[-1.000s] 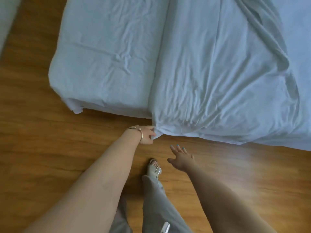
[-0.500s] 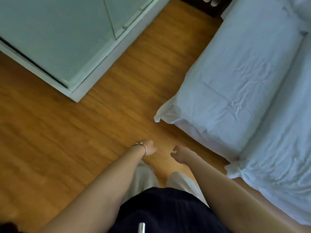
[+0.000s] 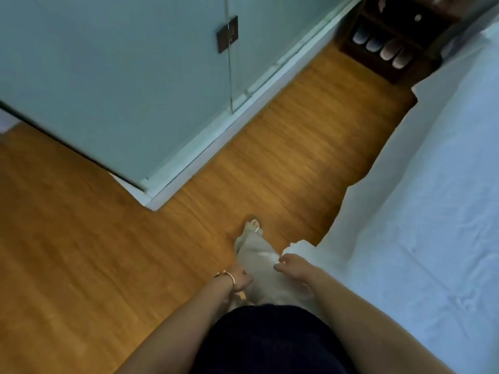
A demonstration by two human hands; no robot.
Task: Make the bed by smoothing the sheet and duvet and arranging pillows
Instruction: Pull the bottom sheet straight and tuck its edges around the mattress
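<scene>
The bed (image 3: pixel 432 201) fills the right side of the view, running from the lower right up toward the top right, and its pale sheet (image 3: pixel 405 163) hangs over the near edge down to the wooden floor (image 3: pixel 81 238), with fine creases across its top. A loose corner of the sheet sticks out at the foot of the bed, just beside the person's right hand (image 3: pixel 293 265). That hand hangs low with its fingers loosely bent and holds nothing; whether a fingertip touches the sheet corner cannot be told. The left hand (image 3: pixel 240 278), with a thin bracelet (image 3: pixel 228 275) at the wrist, hangs beside the leg, its fingers curled inward; it seems to hold nothing, though the blur hides the fingers. Between the two hands a leg in light trousers (image 3: pixel 259 260) reaches forward, ending in a sandalled foot (image 3: pixel 252 228) on the floor. A pale wardrobe (image 3: pixel 121 76) with a dark square handle (image 3: pixel 227 34) stands at the upper left. In the top right corner a dark shelf (image 3: pixel 388 28) holds a row of slippers (image 3: pixel 383 48).
</scene>
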